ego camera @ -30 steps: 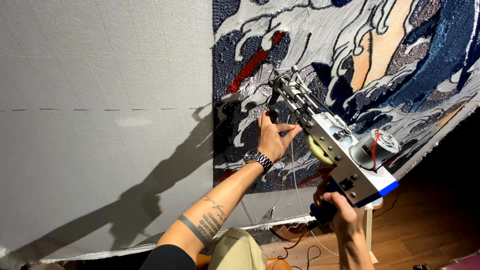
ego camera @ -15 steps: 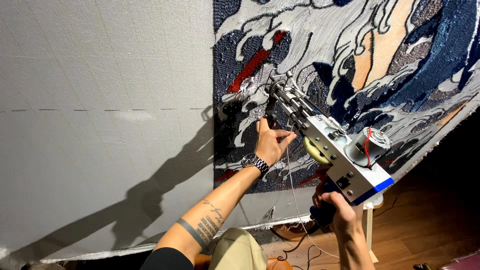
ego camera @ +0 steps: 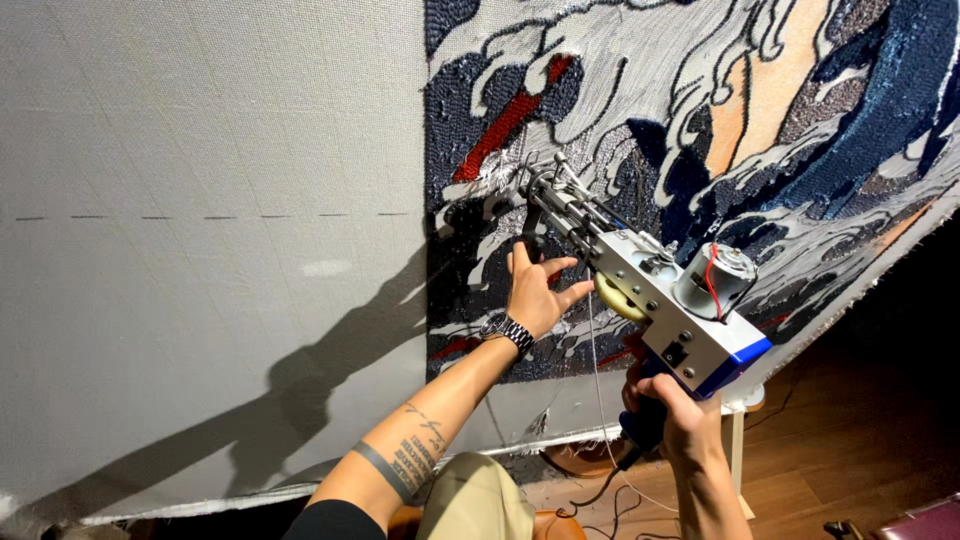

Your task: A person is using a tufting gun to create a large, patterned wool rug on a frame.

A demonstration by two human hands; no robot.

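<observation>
Both hands are on the tufting gun (ego camera: 650, 290). Right hand (ego camera: 672, 415) is clenched around the dark blue pistol grip at the bottom of the gun, low in the frame, near the wooden floor (ego camera: 850, 450). Left hand (ego camera: 537, 292) is up at the front of the gun, fingers curled on the black front handle beneath the needle assembly, thumb spread toward the yellow gear; a metal-link wristwatch (ego camera: 507, 331) sits on that wrist and a dark band tattoo (ego camera: 385, 470) circles the forearm.

Gun body: grey metal box with blue lower edge, small cylindrical motor on top with a red wire. It is tilted, needle end pointing up and left, tip pressed against the tufted area of the backing cloth (ego camera: 200, 250).

Cloth is stretched upright. Left part bare grey with a dashed horizontal line; right part carries a tufted design (ego camera: 720, 110) in navy, white, red and peach. A thin strand of yarn (ego camera: 595, 380) hangs down from the gun. Arm shadow falls on the bare cloth.
</observation>
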